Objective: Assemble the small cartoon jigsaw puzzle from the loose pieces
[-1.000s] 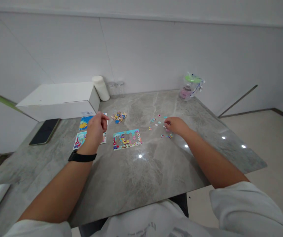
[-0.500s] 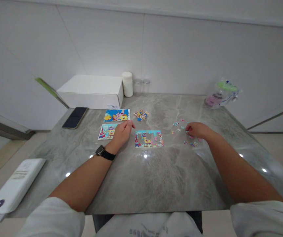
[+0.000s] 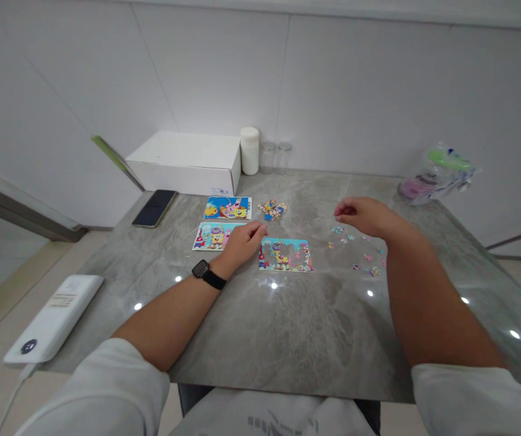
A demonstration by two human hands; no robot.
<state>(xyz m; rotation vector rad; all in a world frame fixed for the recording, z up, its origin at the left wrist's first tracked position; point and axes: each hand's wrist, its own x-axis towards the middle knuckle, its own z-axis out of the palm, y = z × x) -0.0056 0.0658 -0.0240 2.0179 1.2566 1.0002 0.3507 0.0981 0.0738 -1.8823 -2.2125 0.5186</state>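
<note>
A partly assembled cartoon puzzle (image 3: 285,255) lies flat on the grey marble table (image 3: 288,327). My left hand (image 3: 242,241), with a black watch on its wrist, rests on the table with its fingertips against the puzzle's left edge and holds nothing. My right hand (image 3: 360,215) is raised a little above the table, right of the puzzle. Its thumb and fingers are pinched on what looks like a small puzzle piece, which is mostly hidden. Loose scattered pieces (image 3: 364,257) lie under and beside my right forearm. A small pile of pieces (image 3: 272,209) sits behind the puzzle.
Two picture cards (image 3: 228,208) (image 3: 211,236) lie left of the puzzle. Behind them are a white box (image 3: 188,163), a dark phone (image 3: 154,208), a white jar (image 3: 249,151) and two clear jars (image 3: 275,157). A plastic bag (image 3: 437,175) sits far right, and a white device (image 3: 54,318) at the left edge.
My right hand has lifted off the scattered pieces and moved left with pinched fingers. My left hand has come down from the cards to the puzzle's left edge. The view has swung left.
</note>
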